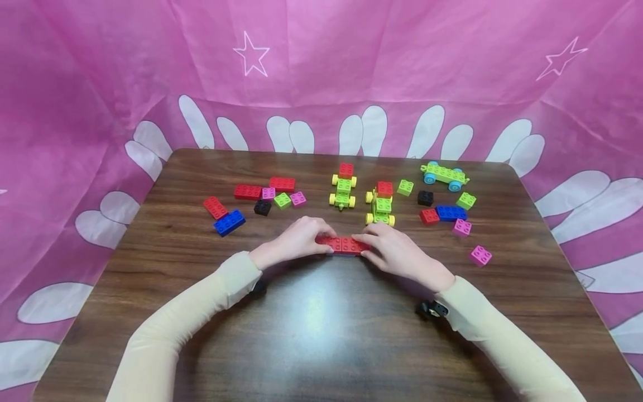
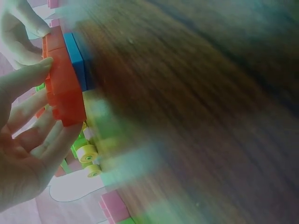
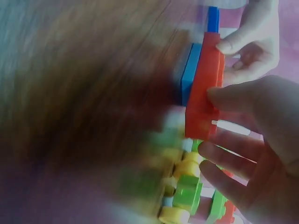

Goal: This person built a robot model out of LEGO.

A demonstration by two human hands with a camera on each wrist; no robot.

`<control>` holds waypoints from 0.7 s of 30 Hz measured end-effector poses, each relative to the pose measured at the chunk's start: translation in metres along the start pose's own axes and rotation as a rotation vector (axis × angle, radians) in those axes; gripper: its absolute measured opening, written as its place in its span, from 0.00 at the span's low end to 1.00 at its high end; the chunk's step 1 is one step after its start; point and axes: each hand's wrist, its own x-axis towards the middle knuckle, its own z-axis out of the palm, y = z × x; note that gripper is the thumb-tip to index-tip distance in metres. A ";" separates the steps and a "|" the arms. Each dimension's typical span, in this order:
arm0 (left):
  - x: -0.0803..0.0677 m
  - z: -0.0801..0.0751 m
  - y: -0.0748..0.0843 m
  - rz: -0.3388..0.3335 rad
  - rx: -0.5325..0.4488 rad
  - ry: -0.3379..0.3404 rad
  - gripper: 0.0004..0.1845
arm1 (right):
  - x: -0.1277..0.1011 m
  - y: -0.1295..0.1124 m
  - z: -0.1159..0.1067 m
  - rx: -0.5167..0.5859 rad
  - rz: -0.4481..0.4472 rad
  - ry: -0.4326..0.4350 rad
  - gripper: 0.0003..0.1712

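with our left hand and right hand pinching the red bricks, we should press evenly, keeping them aligned.

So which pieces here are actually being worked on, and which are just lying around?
In hand: red bricks, gripped by left hand and right hand; blue brick beneath them.
Lying about: yellow-wheeled cars, blue-wheeled car, pink brick, black brick.
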 end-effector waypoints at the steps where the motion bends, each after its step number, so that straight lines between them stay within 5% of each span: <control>1: 0.000 0.000 0.000 -0.002 -0.001 -0.001 0.19 | 0.000 -0.001 0.001 0.010 -0.002 0.007 0.24; 13: -0.004 0.003 -0.003 0.094 0.017 0.025 0.18 | 0.009 -0.008 0.002 0.057 0.012 0.027 0.20; 21: -0.005 0.005 -0.003 0.045 0.001 0.057 0.18 | 0.011 -0.010 0.006 0.060 -0.006 0.044 0.18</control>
